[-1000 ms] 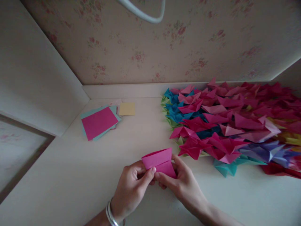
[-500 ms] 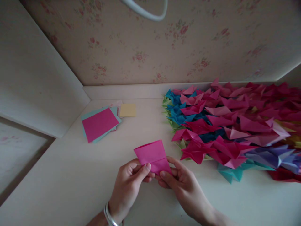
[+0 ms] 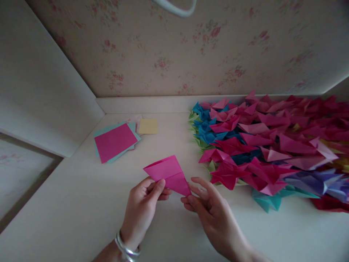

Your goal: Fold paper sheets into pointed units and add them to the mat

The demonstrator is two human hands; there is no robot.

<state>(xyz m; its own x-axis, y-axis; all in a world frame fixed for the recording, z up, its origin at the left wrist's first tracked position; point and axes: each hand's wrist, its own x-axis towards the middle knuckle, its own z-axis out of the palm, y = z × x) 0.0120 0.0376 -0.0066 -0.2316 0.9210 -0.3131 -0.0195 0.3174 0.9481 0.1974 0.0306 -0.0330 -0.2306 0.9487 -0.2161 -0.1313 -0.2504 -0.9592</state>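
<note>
A folded pink sheet of paper (image 3: 169,172) is held above the white tabletop, with a crease running across it and its upper left edge slightly parted. My left hand (image 3: 145,200) pinches its lower left edge, thumb on top and fingers underneath. At the lower right corner, my right hand (image 3: 205,205) grips the paper between thumb and fingers, while its index finger is lifted off. Silver bangles (image 3: 127,247) circle my left wrist.
Many folded paper shapes (image 3: 259,142), mostly pink, fill the right side of the white table (image 3: 169,233). At the back left lie stacked pink and light blue sheets (image 3: 116,142) and a small yellow square (image 3: 148,126). Floral wallpaper (image 3: 163,47) covers the wall behind.
The pink paper has shifted left and slightly up, turning so its right corner points down. My left hand went left with it; my right hand now holds only the corner, index finger raised.
</note>
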